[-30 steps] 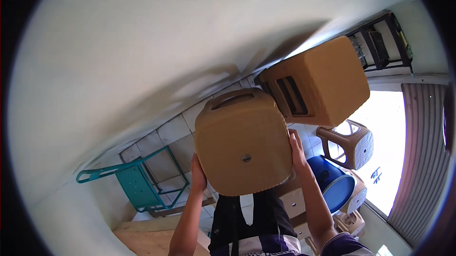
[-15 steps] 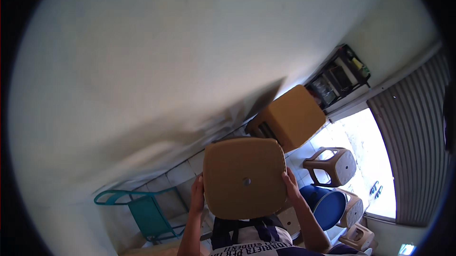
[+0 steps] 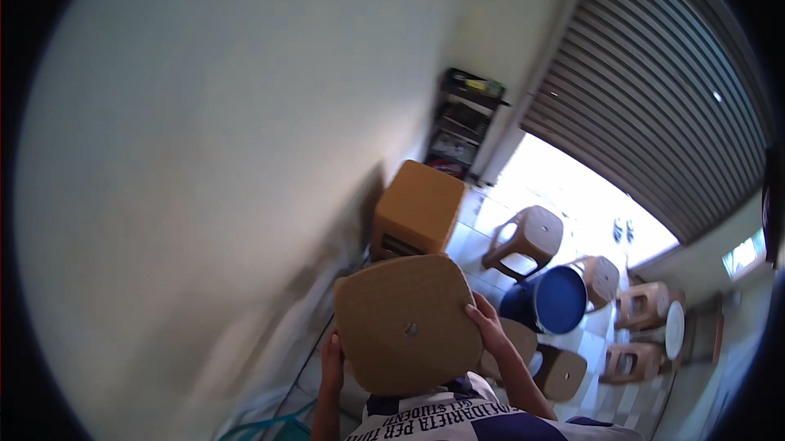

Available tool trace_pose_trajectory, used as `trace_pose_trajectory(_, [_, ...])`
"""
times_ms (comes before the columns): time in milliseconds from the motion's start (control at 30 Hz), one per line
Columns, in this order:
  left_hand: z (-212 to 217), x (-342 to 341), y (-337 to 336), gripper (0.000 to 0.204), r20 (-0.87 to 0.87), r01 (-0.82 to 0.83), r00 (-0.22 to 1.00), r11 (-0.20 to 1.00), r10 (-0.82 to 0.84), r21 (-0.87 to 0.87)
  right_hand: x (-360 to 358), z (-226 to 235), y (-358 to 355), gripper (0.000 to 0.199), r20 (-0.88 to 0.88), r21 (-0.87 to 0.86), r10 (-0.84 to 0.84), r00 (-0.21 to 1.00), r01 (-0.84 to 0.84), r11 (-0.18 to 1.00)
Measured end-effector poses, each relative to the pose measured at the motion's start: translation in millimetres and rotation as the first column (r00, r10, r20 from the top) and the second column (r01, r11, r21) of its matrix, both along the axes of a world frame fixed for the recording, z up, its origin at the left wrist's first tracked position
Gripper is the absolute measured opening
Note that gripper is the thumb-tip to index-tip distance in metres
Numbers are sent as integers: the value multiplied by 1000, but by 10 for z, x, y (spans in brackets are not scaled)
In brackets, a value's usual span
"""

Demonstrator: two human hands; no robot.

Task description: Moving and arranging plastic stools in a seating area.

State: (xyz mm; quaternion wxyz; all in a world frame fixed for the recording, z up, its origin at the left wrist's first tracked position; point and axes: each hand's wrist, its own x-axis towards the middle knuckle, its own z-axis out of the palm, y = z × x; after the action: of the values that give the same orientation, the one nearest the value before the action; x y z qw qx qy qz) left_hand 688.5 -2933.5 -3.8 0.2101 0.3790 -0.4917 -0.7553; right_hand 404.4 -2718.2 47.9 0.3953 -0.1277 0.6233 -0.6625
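Brown stool (image 3: 401,298) being held up, sides being pinched by left grip (image 3: 332,362), right grip (image 3: 488,323); even support seemingly being needed next.

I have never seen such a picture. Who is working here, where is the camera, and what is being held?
There is no machine: these are a person's own bare hands. A wide fisheye camera on the person's head looks down, so straight edges bend near the rim. The left hand and right hand hold a brown stool at opposite sides, its seat facing the camera. On the tiled floor beyond are other brown stools, a blue drum and an orange-brown, box-like piece.
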Motion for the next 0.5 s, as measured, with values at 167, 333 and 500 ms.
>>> trace_pose_trajectory(167, [0, -189, -221, 61, -87, 184, 977, 979, -192, -91, 293, 133, 370, 78, -21, -35, -146, 989, 145, 989])
trace_pose_trajectory(333, [67, -645, -185, 61, -174, 384, 901, 917, -397, -106, 480, 188, 899, 83, -37, -99, -330, 943, 326, 940])
trace_pose_trajectory(500, [236, -1092, 139, 73, -141, 543, 784, 778, -604, -316, 631, 251, 1472, 83, -66, -131, -528, 847, 517, 846])
